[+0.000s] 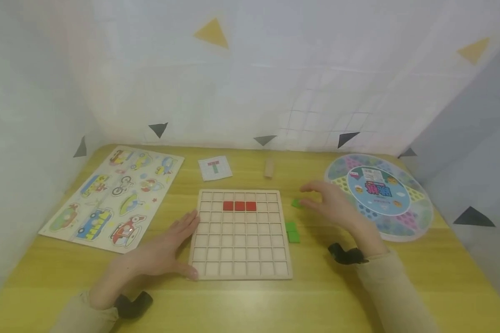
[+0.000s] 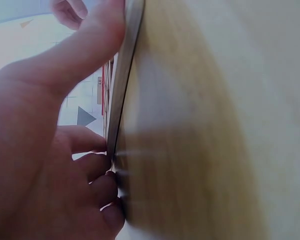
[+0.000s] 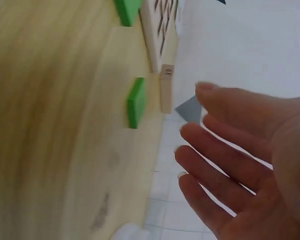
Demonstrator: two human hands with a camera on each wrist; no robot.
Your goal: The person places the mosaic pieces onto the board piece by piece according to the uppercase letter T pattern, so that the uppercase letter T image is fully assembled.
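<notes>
A square wooden grid board (image 1: 239,255) lies at the middle of the table, with a row of three red square tiles (image 1: 239,206) in its upper part. My left hand (image 1: 160,252) rests along the board's left edge, fingers and thumb extended and touching the rim. To the right of the board, my right hand (image 1: 331,203) hovers with loosely bent fingers and holds nothing. Just beside its fingertips lies one green tile (image 3: 136,103). Two more green tiles (image 1: 292,232) lie against the board's right edge.
Behind the board are a small card (image 1: 215,173) with a red and green T pattern and a small wooden block (image 1: 268,167). A vehicle picture puzzle (image 1: 108,203) lies at the left. A round colourful board (image 1: 416,217) lies at the right, close to my right forearm.
</notes>
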